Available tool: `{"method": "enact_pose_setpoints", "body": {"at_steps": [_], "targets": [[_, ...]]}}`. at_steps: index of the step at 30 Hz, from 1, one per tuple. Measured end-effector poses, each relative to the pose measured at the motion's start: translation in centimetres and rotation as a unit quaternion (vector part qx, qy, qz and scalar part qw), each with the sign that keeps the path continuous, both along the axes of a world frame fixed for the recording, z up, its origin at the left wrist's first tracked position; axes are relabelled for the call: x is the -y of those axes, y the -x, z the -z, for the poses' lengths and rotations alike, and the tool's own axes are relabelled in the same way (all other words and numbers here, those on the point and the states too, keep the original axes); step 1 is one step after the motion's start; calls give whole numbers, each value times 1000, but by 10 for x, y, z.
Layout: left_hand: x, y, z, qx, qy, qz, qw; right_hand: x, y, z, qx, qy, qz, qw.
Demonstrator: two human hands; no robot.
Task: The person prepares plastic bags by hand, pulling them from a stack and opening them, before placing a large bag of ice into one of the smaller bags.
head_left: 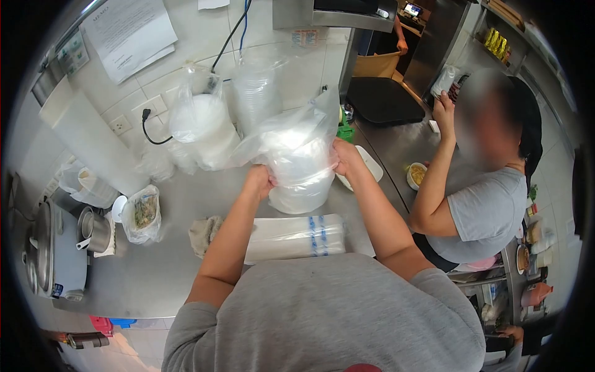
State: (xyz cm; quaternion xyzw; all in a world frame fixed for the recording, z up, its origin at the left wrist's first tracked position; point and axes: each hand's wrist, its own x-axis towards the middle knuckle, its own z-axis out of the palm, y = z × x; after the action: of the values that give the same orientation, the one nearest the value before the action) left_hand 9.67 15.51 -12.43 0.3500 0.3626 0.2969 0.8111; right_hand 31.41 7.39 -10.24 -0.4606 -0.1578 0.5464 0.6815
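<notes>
A clear plastic bag (300,146) with a stack of round, translucent containers inside stands upright on the steel counter. My left hand (261,180) is closed on the bag's left side. On its right side, my right hand (341,156) grips the plastic, fingers curled. Between my forearms lies a long plastic-wrapped pack (294,237) with blue print, and a grey cloth (204,234) sits at its left end. Behind the bag are a stack of clear lids or cups (257,99) and another bag of white containers (207,127).
A co-worker (489,204) stands at the right with one hand raised, near a bowl of food (417,176). A white tray (362,168) lies right of the bag. At the left are a food bag (144,214), a metal pot (93,229) and a large cooker (59,248).
</notes>
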Motion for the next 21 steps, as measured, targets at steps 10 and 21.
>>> {"method": "enact_pose_setpoints", "body": {"at_steps": [10,21], "targets": [[13,4,60,-167,-174,-72,968,22,21,115,-14,91,51,995],[66,33,93,67,16,-51,996,79,67,110,-49,42,129,990]]}}
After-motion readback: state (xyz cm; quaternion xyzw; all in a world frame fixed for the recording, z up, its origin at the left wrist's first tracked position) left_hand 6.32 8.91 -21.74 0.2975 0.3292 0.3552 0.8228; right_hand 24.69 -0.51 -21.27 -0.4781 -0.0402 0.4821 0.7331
